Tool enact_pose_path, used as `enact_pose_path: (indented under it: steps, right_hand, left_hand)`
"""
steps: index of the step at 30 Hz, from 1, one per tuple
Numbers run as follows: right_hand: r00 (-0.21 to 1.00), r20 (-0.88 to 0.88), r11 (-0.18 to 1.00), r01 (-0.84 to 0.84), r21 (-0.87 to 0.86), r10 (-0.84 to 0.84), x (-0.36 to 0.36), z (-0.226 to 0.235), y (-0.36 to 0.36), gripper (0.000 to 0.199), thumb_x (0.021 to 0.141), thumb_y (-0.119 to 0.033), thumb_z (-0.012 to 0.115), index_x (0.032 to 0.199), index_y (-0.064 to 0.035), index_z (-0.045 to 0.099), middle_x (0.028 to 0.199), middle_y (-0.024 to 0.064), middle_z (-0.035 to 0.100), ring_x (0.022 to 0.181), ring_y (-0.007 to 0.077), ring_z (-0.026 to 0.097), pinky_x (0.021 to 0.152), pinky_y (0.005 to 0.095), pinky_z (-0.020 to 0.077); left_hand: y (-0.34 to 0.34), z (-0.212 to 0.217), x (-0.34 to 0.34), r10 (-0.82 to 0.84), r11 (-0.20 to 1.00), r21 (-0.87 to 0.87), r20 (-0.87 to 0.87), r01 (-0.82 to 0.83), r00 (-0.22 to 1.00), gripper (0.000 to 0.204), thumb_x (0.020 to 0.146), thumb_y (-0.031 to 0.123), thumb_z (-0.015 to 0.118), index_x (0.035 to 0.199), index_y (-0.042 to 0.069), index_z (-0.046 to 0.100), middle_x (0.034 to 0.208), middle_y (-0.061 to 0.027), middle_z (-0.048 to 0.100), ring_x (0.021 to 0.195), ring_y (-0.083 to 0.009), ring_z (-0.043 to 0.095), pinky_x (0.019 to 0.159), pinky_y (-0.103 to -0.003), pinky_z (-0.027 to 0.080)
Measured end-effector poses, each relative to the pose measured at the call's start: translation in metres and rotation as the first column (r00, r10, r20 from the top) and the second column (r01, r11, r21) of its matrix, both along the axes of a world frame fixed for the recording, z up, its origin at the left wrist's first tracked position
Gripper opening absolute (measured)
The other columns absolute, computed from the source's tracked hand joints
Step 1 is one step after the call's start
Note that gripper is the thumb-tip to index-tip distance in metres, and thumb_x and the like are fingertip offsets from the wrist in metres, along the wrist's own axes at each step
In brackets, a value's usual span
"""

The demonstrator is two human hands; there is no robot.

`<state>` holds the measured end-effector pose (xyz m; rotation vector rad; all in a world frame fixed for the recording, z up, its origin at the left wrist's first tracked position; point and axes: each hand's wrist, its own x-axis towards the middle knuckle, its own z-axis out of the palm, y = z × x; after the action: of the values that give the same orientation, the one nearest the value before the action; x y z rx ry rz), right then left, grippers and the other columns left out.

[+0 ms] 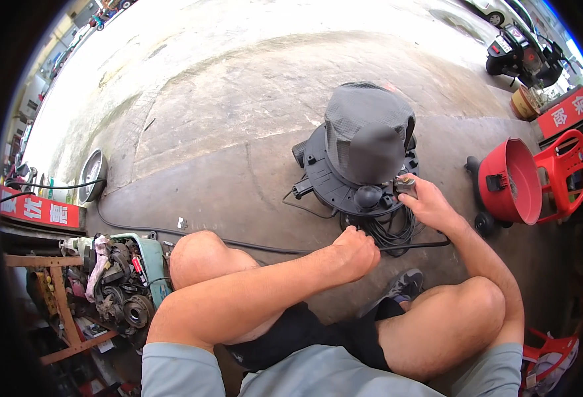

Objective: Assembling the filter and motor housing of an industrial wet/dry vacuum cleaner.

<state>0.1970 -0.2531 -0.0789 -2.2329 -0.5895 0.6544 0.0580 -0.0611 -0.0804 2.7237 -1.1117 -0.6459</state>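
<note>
In front of me an upturned vacuum cleaner head [321,175] rests on the floor, its round black rim tilted toward me. A grey cloth filter [351,109] covers its top, part of it smeared by a dark blur. My right hand [430,205] is closed on a small metal-grey piece [406,186] at the rim's right side; its kind I cannot make out. Closer to me, my left hand [356,255] is closed in a fist below the rim, and what it holds is hidden. A coil of black cable [400,231] lies between and behind the hands.
A red vacuum tank [513,182] on wheels stands at right, beside a red plastic stool [566,175]. Black hose [251,245] runs across the floor. At left are a teal crate [152,258] of greasy parts and a metal basin [93,175]. A motor scooter [526,56] stands far right.
</note>
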Motion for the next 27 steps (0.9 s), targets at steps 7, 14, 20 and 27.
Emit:
enact_pose_path:
  steps: [7, 14, 20, 27]
  right_hand:
    - [0.897, 0.392, 0.970, -0.131, -0.205, 0.204, -0.014, 0.022, 0.069, 0.032, 0.092, -0.009, 0.060, 0.123, -0.0090, 0.054, 0.109, 0.0165, 0.068, 0.099, 0.0398, 0.065, 0.082, 0.0487, 0.0508]
    - [0.968, 0.090, 0.972, -0.228, -0.058, 0.233, 0.001, 0.003, 0.034, 0.027, 0.092, -0.015, 0.061, 0.117, -0.0056, 0.058, 0.091, 0.0139, 0.070, 0.081, 0.0334, 0.068, 0.074, 0.0426, 0.0518]
    - [0.920, -0.288, 0.952, 0.298, 0.069, -0.267, 0.022, 0.000, -0.040, 0.017, 0.092, -0.014, 0.058, 0.105, -0.0031, 0.058, 0.082, 0.0025, 0.067, 0.047, 0.0103, 0.050, 0.042, 0.0287, 0.0410]
    - [0.702, -0.266, 0.658, 0.712, 0.245, -0.661, 0.043, -0.020, -0.139, 0.017, 0.093, -0.016, 0.057, 0.105, -0.0044, 0.058, 0.082, 0.0047, 0.066, 0.046, 0.0089, 0.045, 0.040, 0.0280, 0.0370]
  left_hand:
    - [0.007, -0.002, 0.017, 0.083, 0.997, -0.001, 0.011, -0.083, 0.996, 0.024, 0.077, 0.013, 0.070, 0.098, 0.001, 0.068, 0.096, -0.0144, 0.068, 0.093, -0.0292, 0.068, 0.079, -0.041, 0.052]
    - [0.018, 0.002, 0.029, 0.106, 0.994, 0.017, -0.029, -0.105, 0.994, 0.031, 0.076, 0.015, 0.073, 0.104, 0.002, 0.066, 0.100, -0.0145, 0.068, 0.097, -0.0293, 0.069, 0.085, -0.043, 0.052]
    - [0.030, 0.010, 0.046, 0.192, 0.977, -0.109, 0.091, -0.182, 0.977, 0.033, 0.081, 0.013, 0.069, 0.112, 0.002, 0.064, 0.101, -0.0133, 0.067, 0.099, -0.0315, 0.066, 0.090, -0.042, 0.050]
    - [0.027, 0.043, 0.094, 0.561, 0.777, -0.524, 0.324, -0.349, 0.762, 0.042, 0.084, 0.005, 0.067, 0.125, 0.005, 0.057, 0.115, -0.0155, 0.060, 0.110, -0.0342, 0.056, 0.092, -0.045, 0.046]
